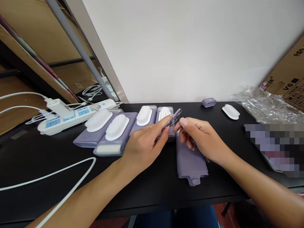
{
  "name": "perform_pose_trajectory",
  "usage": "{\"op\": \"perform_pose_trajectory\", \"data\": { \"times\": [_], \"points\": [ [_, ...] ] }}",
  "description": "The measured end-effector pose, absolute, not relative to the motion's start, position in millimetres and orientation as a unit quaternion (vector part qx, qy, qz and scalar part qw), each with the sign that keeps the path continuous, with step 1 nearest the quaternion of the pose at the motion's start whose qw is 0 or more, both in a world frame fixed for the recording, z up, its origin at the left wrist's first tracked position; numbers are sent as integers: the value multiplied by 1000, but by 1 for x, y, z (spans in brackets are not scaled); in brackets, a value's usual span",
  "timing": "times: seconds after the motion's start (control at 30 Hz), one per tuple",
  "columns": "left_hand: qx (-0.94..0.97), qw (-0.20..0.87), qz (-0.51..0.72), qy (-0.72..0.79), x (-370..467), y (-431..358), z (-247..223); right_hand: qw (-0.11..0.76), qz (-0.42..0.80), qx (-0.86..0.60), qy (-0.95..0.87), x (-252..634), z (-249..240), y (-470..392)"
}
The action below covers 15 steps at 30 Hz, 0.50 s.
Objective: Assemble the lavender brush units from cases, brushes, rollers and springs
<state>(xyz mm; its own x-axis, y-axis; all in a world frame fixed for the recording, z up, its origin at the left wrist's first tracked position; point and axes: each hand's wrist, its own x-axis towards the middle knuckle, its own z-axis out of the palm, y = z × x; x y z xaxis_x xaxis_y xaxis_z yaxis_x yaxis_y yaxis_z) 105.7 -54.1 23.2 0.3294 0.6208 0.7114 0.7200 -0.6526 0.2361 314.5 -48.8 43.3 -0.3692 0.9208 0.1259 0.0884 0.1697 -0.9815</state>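
My left hand (148, 139) pinches a small purple frame-shaped part (176, 114) between thumb and fingers, its tip pointing up and right. Close to the part is my right hand (201, 136), thumb and forefinger nearly together and the other fingers curled. Whatever those fingertips hold is too small to make out. Below my right hand lies a flat purple silicone-like pouch (191, 164) with a tab toward me. Beside it, partly under the hand, shows a thin dark coil (207, 159). Several similar purple pouches, one a folded pouch (89, 137), lie left with white bristle brushes (117, 127) on them.
A purple ring-shaped piece (209, 102) and another white brush (231, 111) lie at the back right. Clear plastic wrap (268, 103) sits against a cardboard box (291, 79). At the left are a power strip (78, 115) and a loose white cable (71, 167).
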Motion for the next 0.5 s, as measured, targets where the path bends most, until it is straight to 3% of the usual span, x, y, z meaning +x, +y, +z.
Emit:
{"op": "perform_pose_trajectory", "data": {
  "times": [0.5],
  "points": [
    [-819, 103, -433, -362, 104, -50, 19, 398, 503, -391, -661, 314, 43, -49]
  ]
}}
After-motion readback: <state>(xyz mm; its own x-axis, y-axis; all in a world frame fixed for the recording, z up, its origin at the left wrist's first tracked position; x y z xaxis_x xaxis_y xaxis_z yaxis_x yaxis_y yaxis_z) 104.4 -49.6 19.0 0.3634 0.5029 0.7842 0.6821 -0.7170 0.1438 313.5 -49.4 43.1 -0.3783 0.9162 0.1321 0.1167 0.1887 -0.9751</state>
